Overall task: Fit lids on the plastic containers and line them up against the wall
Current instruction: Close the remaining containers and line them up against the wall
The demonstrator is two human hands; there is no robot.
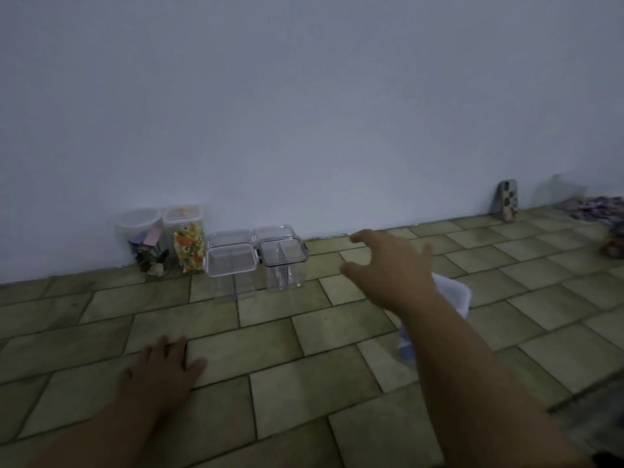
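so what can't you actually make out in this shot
Head view only:
- Plastic container on the floor: mostly hidden by the right arm; lid on or off unclear.
- Far-right container by the wall: blurred, contents unreadable.
- Dark object at the right edge: cut off by the frame.
- Back two square containers: bodies hidden by the front pair.

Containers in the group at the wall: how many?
6: two filled containers at left, four clear containers beside them, two front, two behind. Another container may hide behind the right arm.
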